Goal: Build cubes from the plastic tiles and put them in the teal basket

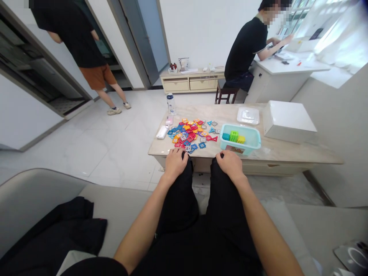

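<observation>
My left hand (pixel 176 164) lies over my left knee, holding nothing, its fingers laid along the black trousers. On the other knee rests my right hand (pixel 231 164), likewise with nothing in it. Just past the knees, a heap of colourful interlocking plastic tiles (pixel 191 136) spreads over the low table (pixel 161 147), in red, blue, yellow, orange, purple and grey. Right of the heap stands a light turquoise plastic bin (pixel 254 143). Inside it sit blue pieces, a green block (pixel 234 136) and yellow pieces (pixel 240 139). Neither hand touches the tiles or the bin.
On the table are a water bottle (pixel 170 104), a white packet (pixel 162 132), a pink packet (pixel 169 120), a clear plastic container (pixel 248 115) and a white box (pixel 289 120). One person (pixel 244 46) sits at a desk; another (pixel 71 34) stands left. Dark clothing (pixel 57 230) lies on the sofa.
</observation>
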A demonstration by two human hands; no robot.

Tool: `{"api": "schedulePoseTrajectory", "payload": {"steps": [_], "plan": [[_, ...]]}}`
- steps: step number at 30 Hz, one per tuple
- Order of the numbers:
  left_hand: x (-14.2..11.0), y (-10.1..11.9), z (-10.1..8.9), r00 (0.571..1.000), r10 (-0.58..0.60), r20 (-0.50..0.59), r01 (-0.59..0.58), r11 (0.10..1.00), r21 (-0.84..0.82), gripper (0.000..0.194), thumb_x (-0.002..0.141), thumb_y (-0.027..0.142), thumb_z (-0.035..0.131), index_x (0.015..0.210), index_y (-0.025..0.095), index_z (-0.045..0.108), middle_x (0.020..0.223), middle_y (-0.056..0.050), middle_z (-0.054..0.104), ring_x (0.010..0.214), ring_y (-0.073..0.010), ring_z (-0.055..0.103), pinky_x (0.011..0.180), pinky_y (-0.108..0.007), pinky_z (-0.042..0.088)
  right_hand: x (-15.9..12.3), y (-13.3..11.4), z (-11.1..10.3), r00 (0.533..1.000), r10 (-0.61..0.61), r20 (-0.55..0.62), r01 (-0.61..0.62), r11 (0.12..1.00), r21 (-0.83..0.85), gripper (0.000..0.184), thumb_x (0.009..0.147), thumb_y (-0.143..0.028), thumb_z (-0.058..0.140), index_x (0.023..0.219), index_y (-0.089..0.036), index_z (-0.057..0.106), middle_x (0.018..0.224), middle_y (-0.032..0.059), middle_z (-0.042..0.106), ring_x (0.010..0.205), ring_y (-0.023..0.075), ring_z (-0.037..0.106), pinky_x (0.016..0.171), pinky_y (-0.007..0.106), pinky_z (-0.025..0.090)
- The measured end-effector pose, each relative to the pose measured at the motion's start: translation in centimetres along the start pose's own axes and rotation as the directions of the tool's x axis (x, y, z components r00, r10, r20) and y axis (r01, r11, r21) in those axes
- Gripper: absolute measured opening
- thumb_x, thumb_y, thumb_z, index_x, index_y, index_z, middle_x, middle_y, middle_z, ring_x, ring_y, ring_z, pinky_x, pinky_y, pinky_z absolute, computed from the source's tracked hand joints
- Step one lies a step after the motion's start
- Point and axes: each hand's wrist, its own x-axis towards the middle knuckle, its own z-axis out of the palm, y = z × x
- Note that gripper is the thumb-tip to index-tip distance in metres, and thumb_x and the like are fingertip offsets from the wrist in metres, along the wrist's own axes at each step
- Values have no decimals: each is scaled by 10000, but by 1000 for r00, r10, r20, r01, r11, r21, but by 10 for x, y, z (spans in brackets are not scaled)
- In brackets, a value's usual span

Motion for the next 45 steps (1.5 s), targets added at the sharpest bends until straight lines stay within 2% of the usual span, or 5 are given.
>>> {"api": "schedulePoseTrajectory", "payload": {"steps": [6, 14, 26, 37, 45], "plan": [[4, 7, 9, 999, 36, -13, -36, 999, 6, 226, 1122, 295, 580, 1176, 213, 783, 1259, -120, 804, 1254, -333, 669, 1146, -495, 557, -5, 4, 6, 990, -97, -102, 106, 991, 88, 331, 1100, -320, 565, 1130, -165, 856, 1164, 144, 851, 1122, 308, 768, 988, 387, 519], [-1, 13, 14, 994, 66, -90, -77, 989, -122, 192, 1102, 228, 609, 1214, 216, 765, 1315, -100, 799, 1288, -311, 684, 1178, -504, 562, -2, -16, 30, 962, -208, -179, 242, 950, 198, 229, 1071, -300, 611, 1054, -200, 817, 1092, 108, 838, 1094, 297, 744, 1032, 417, 505], [11, 25, 14, 999, 38, -36, -43, 986, -160, 134, 1073, 205, 644, 1111, 242, 767, 1241, -77, 822, 1222, -301, 734, 1085, -505, 606, 2, -16, 34, 964, -208, -165, 253, 910, 329, 183, 1069, -299, 617, 1090, -223, 782, 1125, 102, 835, 1124, 307, 731, 1065, 452, 512], [13, 28, 15, 1000, 1, 14, 1, 989, -147, 151, 1083, 240, 625, 1110, 282, 767, 1258, -70, 832, 1247, -310, 726, 1111, -538, 609, 9, -21, 29, 975, -194, -109, 221, 895, 388, 219, 1083, -303, 589, 1113, -217, 789, 1140, 111, 846, 1120, 304, 744, 1045, 456, 509], [17, 39, 23, 999, 27, 36, -23, 994, -106, 132, 1075, 235, 644, 1083, 286, 765, 1232, -61, 842, 1264, -320, 729, 1108, -550, 598, 6, -19, 27, 979, -180, -98, 204, 892, 404, 231, 1099, -318, 576, 1114, -225, 787, 1144, 116, 848, 1131, 312, 752, 1061, 466, 512]]}}
